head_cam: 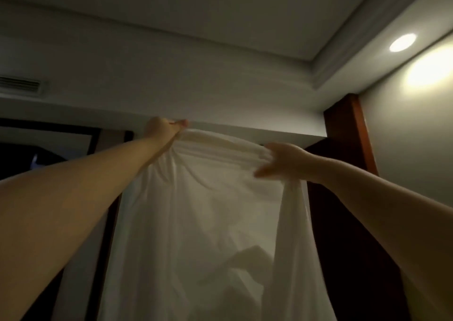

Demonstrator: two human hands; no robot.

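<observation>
A sheet [208, 210] was held high, its top edge pinched by the left grip [166, 129] and clutched by the right grip [282, 160]; spreading seemed underway, an even lowering judged next.

- The large white cloth sheet [196, 210] is plain, unpatterned, creamier along its bunched top edge.
- The tall wooden door frame post [353, 134] is dark reddish brown.
- The round recessed ceiling lamp [402, 42] glows white, casting a warm yellow patch on the pale grey wall [404, 149].

Lit ceiling lamp [402, 42] rt, wall vent [20, 84] left.
</observation>
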